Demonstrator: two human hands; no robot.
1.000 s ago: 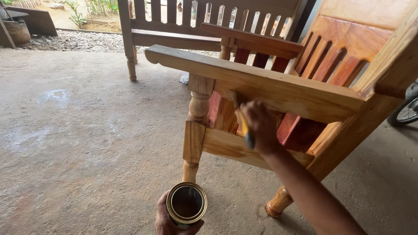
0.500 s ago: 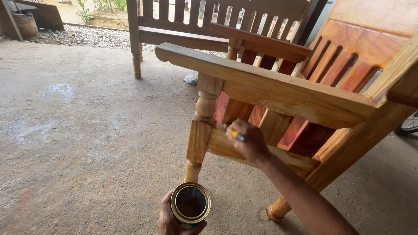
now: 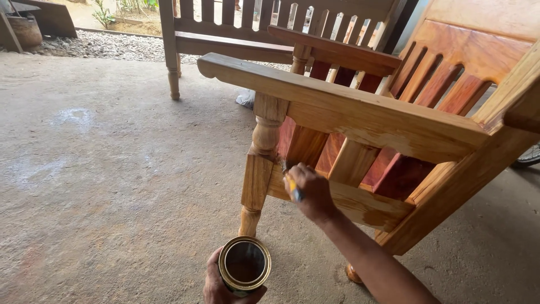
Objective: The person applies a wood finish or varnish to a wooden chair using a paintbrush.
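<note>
Your right hand (image 3: 312,191) is closed around a thin brush handle (image 3: 293,190), its tip against the glossy lower side rail (image 3: 360,205) of the wooden armchair (image 3: 360,115). Your left hand (image 3: 222,284) grips a round, open metal can (image 3: 244,264) of dark liquid, low over the rough concrete floor (image 3: 101,197), beside the chair's turned front leg (image 3: 257,169).

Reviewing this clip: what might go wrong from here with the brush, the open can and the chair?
The left hand holds the open can from below, unlidded; a tilt may spill finish on the concrete floor. The right hand works the brush against the chair's lower rail; its forearm might smear the glossy wood nearby.
</note>
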